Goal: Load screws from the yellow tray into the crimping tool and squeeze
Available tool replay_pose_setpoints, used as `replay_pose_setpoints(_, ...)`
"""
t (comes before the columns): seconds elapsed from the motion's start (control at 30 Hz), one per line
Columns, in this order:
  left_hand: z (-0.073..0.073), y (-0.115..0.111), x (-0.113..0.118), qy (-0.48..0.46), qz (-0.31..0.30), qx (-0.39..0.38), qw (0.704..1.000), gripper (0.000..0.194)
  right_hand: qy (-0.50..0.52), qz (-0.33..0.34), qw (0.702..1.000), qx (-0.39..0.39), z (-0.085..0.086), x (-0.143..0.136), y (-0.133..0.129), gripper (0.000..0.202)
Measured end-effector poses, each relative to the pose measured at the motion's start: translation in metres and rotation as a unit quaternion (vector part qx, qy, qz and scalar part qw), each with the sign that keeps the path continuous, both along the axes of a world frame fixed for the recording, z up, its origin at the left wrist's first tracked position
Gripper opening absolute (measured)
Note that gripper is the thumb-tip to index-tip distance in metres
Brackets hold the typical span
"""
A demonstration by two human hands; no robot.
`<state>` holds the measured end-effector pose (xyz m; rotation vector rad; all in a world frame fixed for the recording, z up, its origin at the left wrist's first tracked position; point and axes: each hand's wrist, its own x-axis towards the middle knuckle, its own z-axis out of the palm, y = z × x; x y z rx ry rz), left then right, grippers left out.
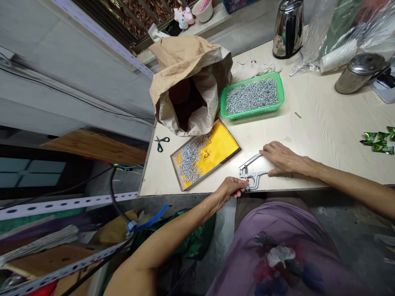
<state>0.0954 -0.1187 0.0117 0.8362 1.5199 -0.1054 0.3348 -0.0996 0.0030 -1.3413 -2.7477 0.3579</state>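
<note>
A pair of silver snap-fastener pliers (254, 176) lies near the table's front edge, with its handles spread apart. My right hand (282, 157) grips the handle ends, fingers on the upper one and thumb at the lower. At the jaws, my left hand (232, 187) is closed in a pinch. Whatever is between its fingertips is too small to make out. Just left of the pliers sits a shallow tray (216, 167) with a yellow lining. Many small silvery metal pieces (189, 161) are heaped on its left side.
A green basket (252, 115) full of similar metal pieces stands behind the tray. Beside it is an open paper sack (191, 61). Small scissors (161, 144) lie at the left. A kettle (288, 31), a steel pot (358, 74) and green wrappers (379, 142) occupy the right.
</note>
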Motion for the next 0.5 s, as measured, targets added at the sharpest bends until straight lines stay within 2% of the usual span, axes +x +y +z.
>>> replay_pose_setpoints(0.07,0.003,-0.002,-0.002,0.03,-0.05,0.031,0.998,0.02,0.002,0.002,1.0,-0.001,0.002,0.0,-0.003,0.052)
replay_pose_setpoints(0.13,0.006,-0.004,-0.003,0.086,-0.125,0.14,0.978,0.026,0.004,0.003,1.0,-0.002,0.003,-0.001,-0.007,0.042)
replay_pose_setpoints(0.2,0.008,-0.006,-0.001,0.134,-0.202,0.308,0.92,0.024,0.005,-0.001,1.0,-0.004,0.005,-0.002,-0.01,0.037)
replay_pose_setpoints(0.27,0.006,-0.005,0.007,0.131,-0.275,0.452,0.838,0.018,0.004,-0.009,1.0,-0.009,0.005,-0.003,-0.013,0.037)
replay_pose_setpoints(0.3,0.003,-0.003,0.013,0.112,-0.31,0.5,0.801,0.023,0.005,-0.012,1.0,-0.01,0.005,-0.003,-0.014,0.037)
replay_pose_setpoints(0.37,-0.005,0.003,0.025,0.071,-0.37,0.554,0.742,0.045,0.011,-0.021,1.0,-0.012,0.005,-0.003,-0.017,0.038)
replay_pose_setpoints(0.4,-0.01,0.006,0.031,0.056,-0.391,0.567,0.723,0.056,0.017,-0.023,1.0,-0.011,0.005,-0.003,-0.018,0.04)
replay_pose_setpoints(0.5,-0.021,0.016,0.04,0.033,-0.435,0.57,0.696,0.072,0.03,-0.034,0.999,-0.016,0.005,0.003,-0.02,0.052)
